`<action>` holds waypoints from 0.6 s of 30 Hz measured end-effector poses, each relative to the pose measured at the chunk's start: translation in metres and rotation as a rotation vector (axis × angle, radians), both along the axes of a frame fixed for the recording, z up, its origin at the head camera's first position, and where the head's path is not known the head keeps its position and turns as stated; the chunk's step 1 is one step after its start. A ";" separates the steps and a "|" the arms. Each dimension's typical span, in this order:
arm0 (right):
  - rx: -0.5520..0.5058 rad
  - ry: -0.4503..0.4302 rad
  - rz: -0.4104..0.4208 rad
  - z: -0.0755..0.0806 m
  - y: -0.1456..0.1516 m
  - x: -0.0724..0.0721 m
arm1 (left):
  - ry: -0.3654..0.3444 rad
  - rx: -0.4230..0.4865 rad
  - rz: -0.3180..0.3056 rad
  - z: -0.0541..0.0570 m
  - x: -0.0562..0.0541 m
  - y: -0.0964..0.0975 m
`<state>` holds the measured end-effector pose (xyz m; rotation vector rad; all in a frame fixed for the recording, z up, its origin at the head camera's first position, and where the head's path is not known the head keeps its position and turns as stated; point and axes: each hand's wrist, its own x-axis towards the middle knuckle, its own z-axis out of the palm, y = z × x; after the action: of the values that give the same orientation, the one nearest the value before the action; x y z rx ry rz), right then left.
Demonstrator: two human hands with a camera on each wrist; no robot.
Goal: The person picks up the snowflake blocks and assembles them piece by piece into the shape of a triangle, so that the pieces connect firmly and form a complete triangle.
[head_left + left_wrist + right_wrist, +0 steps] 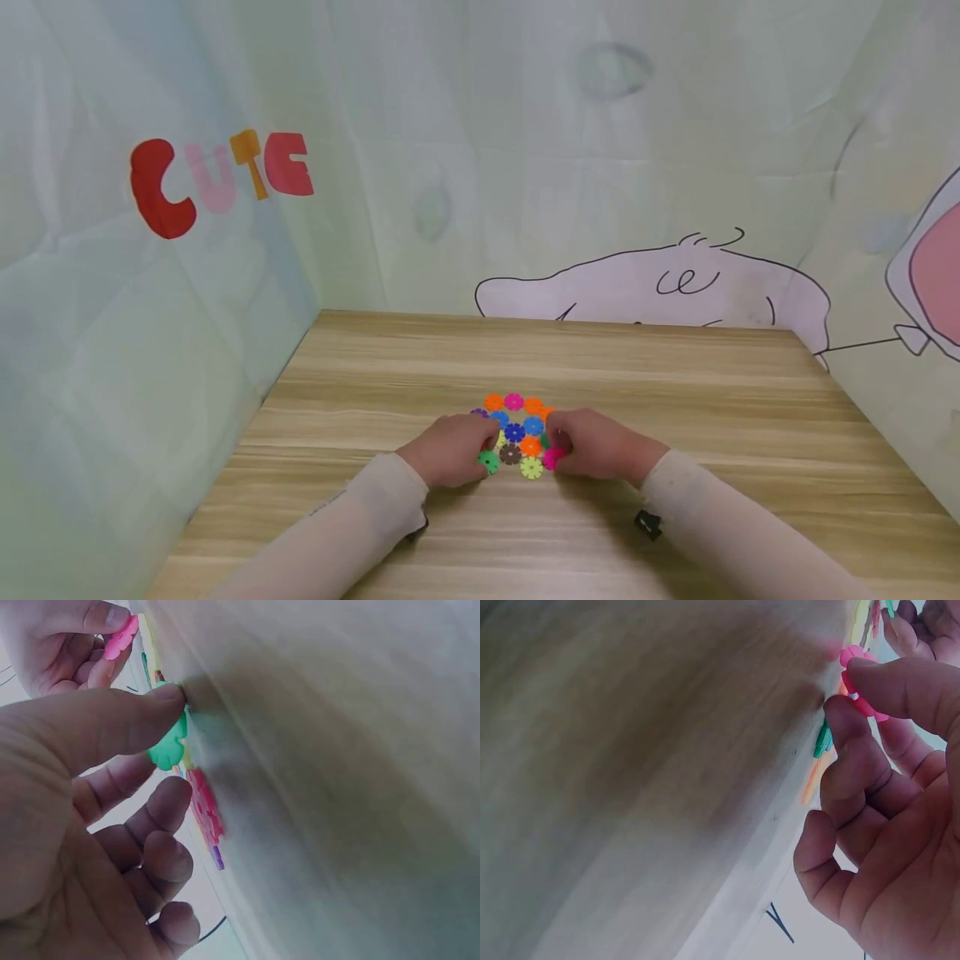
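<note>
notched, multicoloured round discs lie clustered on the counter. left hand: fingers pinched on a green disc, near-left edge. right hand: fingers pinched on a pink disc, near-right edge. other fingers loosely curled.

Clustered mostly flat on the table: bright, notched discs. At the near left, a green disc, pinched; at the near right, a pink disc, pinched and tilted. Between these, a brown disc and a lime disc. Further in, a dark blue disc flanked by lighter blue discs. Along the far edge, orange discs either side of a second pink disc. Possibly interlocked; joints too small to tell.
</note>
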<state>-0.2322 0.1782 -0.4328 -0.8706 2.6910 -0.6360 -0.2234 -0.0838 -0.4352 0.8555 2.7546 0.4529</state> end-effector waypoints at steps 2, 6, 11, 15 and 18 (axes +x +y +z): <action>-0.035 -0.036 0.001 0.001 0.002 0.000 | -0.003 0.005 -0.003 0.000 0.000 0.000; -0.096 -0.100 0.002 0.001 0.005 0.000 | -0.018 0.015 0.002 0.000 0.001 0.000; -0.166 -0.169 -0.012 0.001 0.007 0.000 | -0.028 0.041 -0.004 0.000 0.002 -0.002; -0.291 -0.214 -0.033 0.007 0.005 0.003 | -0.049 0.118 -0.006 0.003 0.003 -0.009; -0.386 -0.233 -0.073 0.015 0.001 0.006 | -0.068 0.229 0.020 0.011 0.003 -0.016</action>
<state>-0.2266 0.1797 -0.4178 -0.7284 2.4369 -1.2207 -0.2203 -0.0994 -0.4247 0.8451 2.6867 0.7977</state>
